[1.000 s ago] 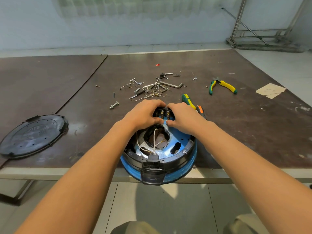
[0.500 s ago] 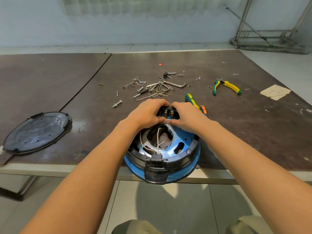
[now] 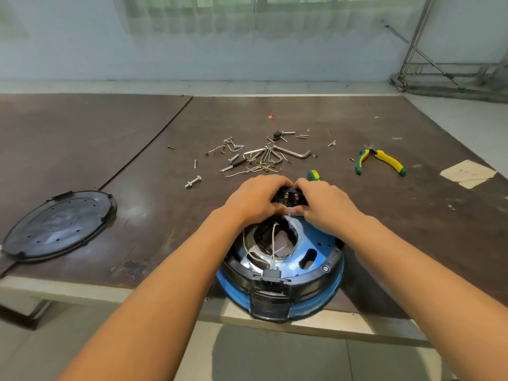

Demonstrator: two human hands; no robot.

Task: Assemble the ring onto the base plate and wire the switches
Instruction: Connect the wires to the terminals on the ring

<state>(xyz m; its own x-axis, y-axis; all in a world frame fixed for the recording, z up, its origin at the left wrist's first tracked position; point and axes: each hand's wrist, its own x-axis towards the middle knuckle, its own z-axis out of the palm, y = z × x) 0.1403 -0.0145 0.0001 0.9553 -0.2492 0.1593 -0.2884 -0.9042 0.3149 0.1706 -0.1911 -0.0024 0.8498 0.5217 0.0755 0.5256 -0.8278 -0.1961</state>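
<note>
A round blue base plate [image 3: 316, 254] with a black ring [image 3: 334, 261] around its rim sits at the table's near edge, partly overhanging it. Thin white wires [image 3: 273, 243] cross its open centre toward a black connector [image 3: 270, 273] at the near rim. At the far rim is a black switch block [image 3: 289, 196] with brass terminals. My left hand [image 3: 254, 198] and my right hand [image 3: 320, 203] both grip this block from either side, fingers curled over it. Most of the block is hidden under my fingers.
A black round cover [image 3: 59, 224] lies at the left. Loose screws, bolts and hex keys [image 3: 264, 156] are scattered beyond my hands. A green-handled screwdriver [image 3: 313, 176] lies just behind my right hand. Yellow-green pliers [image 3: 380, 160] and a paper scrap [image 3: 467, 173] lie at the right.
Both hands stay closed on the switch block at the far rim. Only my head has shifted slightly; the base plate and tools keep their places.
</note>
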